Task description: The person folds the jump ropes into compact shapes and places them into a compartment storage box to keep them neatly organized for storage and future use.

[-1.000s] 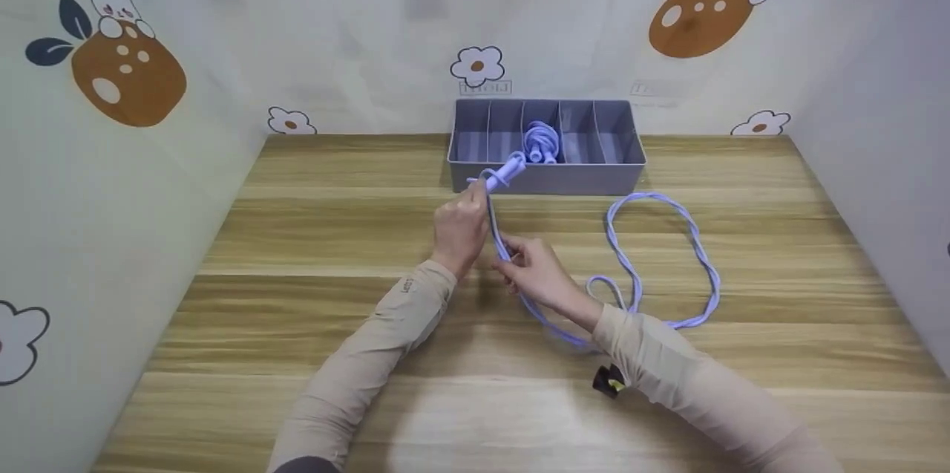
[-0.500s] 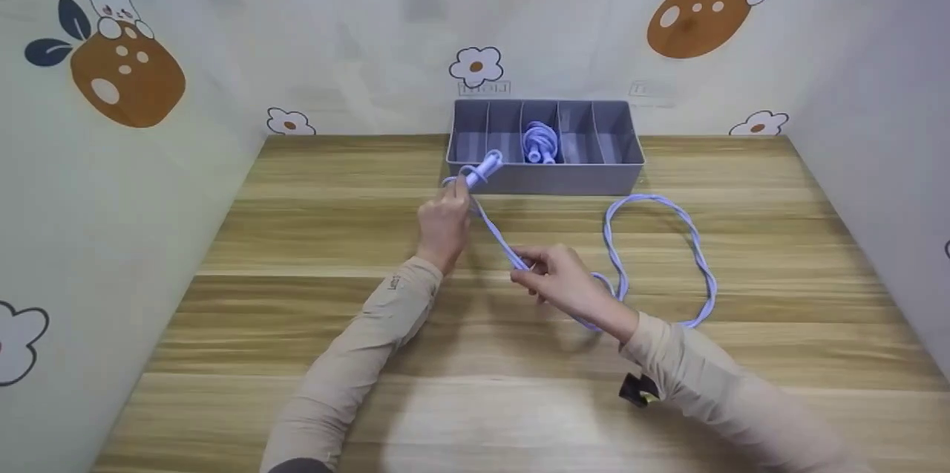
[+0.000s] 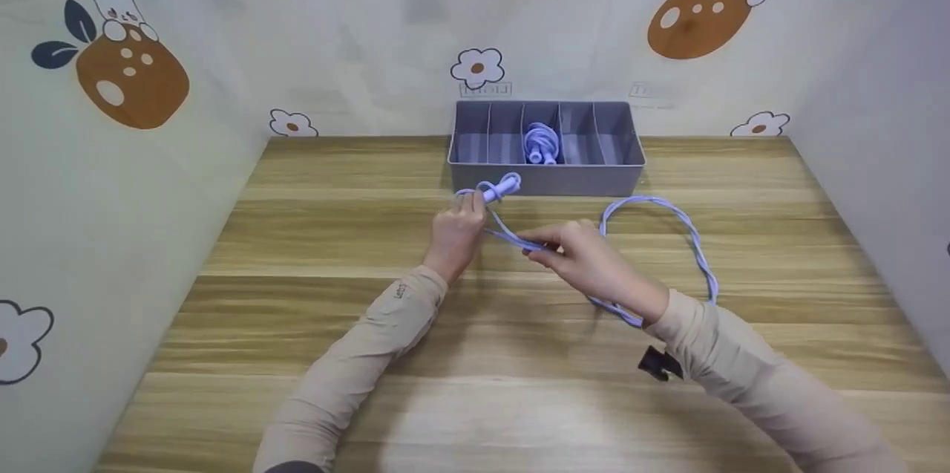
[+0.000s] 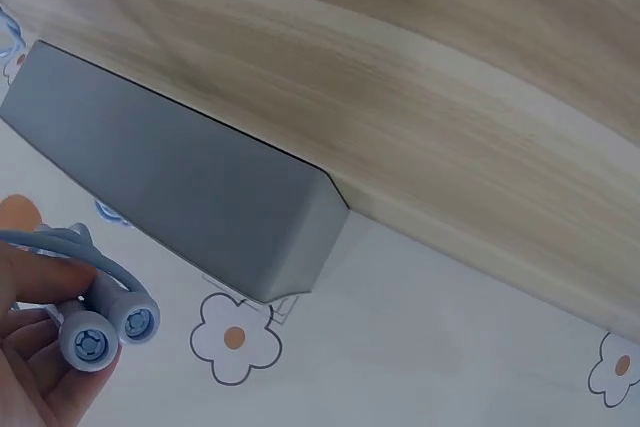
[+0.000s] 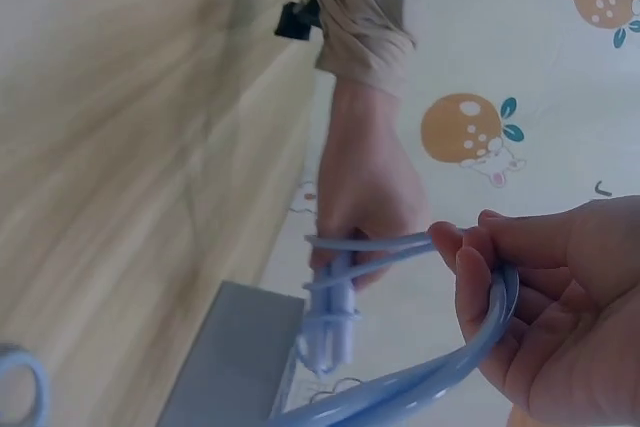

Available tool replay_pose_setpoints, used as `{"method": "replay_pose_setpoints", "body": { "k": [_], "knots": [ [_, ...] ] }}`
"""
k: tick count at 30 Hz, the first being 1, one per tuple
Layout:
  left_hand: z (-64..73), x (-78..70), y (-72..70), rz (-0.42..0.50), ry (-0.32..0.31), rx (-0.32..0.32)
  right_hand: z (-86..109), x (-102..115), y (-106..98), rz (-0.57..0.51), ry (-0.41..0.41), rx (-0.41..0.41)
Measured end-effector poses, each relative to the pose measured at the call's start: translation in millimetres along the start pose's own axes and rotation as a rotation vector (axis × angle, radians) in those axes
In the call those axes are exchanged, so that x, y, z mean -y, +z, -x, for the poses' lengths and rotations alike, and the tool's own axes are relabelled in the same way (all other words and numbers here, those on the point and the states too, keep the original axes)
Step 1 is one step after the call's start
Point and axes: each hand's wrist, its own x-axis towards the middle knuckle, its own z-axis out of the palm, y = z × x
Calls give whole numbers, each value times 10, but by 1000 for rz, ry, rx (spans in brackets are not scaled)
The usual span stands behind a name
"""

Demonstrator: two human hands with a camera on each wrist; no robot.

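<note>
My left hand (image 3: 456, 234) grips the two light-blue handles (image 3: 499, 189) of a jump rope, side by side, with cord looped round them. The handle ends point at the camera in the left wrist view. To the right, my right hand (image 3: 582, 259) pinches the doubled cord (image 5: 410, 382) between thumb and fingers. A short stretch of cord runs between the hands. The remaining twisted cord (image 3: 694, 239) lies in a large loop on the table, partly behind the right wrist. Just beyond the left hand stands a grey divided box (image 3: 545, 180).
A coiled jump rope (image 3: 542, 142) sits in the box's middle compartment, its two handle ends facing forward. Behind the box rises a patterned wall (image 3: 378, 50). The wooden table (image 3: 297, 324) spreads around the hands. A black device (image 3: 659, 363) is on the right wrist.
My right hand has moved right and slightly up with the cord. My left hand went left, then came back right and a little nearer. The loop on the table has been drawn in slightly.
</note>
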Motion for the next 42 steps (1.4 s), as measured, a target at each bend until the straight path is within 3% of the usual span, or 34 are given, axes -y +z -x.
{"method": "replay_pose_setpoints", "body": {
  "k": [9, 15, 20, 26, 33, 36, 42],
  "knots": [
    [67, -33, -23, -13, 186, 8, -236, -51, -271, 83, -77, -111],
    [115, -70, -55, 38, 320, -6, -358, -171, -414, 33, -13, -111],
    [158, -107, -58, 87, 411, -80, -440, -356, -495, -67, 76, -115],
    [167, -117, -79, 137, 472, -175, -517, -536, -529, -189, 141, -128],
    [138, -146, -137, 222, 515, -266, -544, -456, -542, -260, 169, -133],
    [115, -161, -162, 242, 516, -291, -563, -564, -499, -318, 180, -150],
    [54, -173, -197, 273, 492, -332, -607, -994, -341, -435, 217, -180]
  ]
}}
